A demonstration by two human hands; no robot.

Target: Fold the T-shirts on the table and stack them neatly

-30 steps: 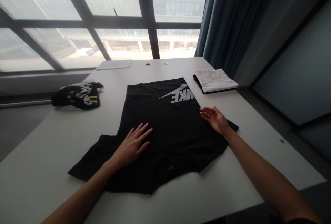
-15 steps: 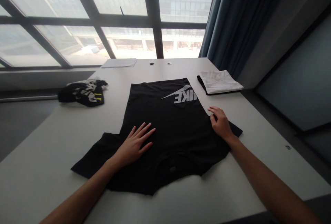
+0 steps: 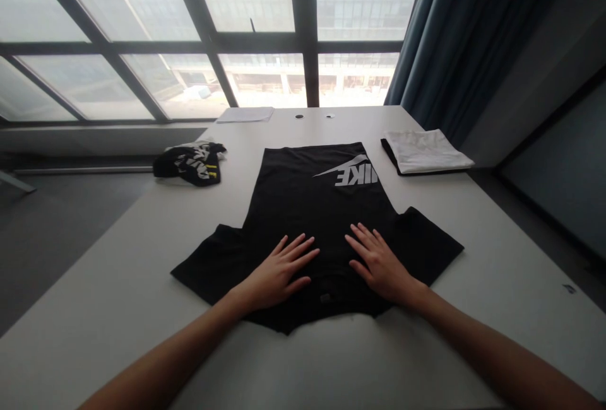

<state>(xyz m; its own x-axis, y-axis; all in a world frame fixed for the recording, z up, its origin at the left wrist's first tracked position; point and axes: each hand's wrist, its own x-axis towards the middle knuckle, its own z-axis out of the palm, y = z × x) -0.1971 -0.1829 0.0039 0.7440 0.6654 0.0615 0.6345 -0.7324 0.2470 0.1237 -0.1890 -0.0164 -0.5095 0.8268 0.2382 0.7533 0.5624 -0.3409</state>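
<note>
A black T-shirt (image 3: 303,208) lies spread out with its neckline toward me and its hem toward the window. Its light grey printed logo, near the far right corner, appears upside down. My left hand (image 3: 284,269) rests flat on the left of the shirt's upper part, fingers spread. Level with it on the right, my right hand (image 3: 379,265) also lies on the fabric with its fingers stretched out. Both sleeves extend outward, and neither hand grips the cloth.
A white table (image 3: 142,277) carries everything. At the far left lies a crumpled black garment (image 3: 189,163) with white and yellow print. Folded white cloth (image 3: 426,150) sits on something black at the far right. Papers (image 3: 245,115) lie at the back, before the window.
My right hand has moved inward from the shirt's right side onto its upper middle, and the right sleeve now shows fully. My left hand stays flat on the shirt. The view has shifted left.
</note>
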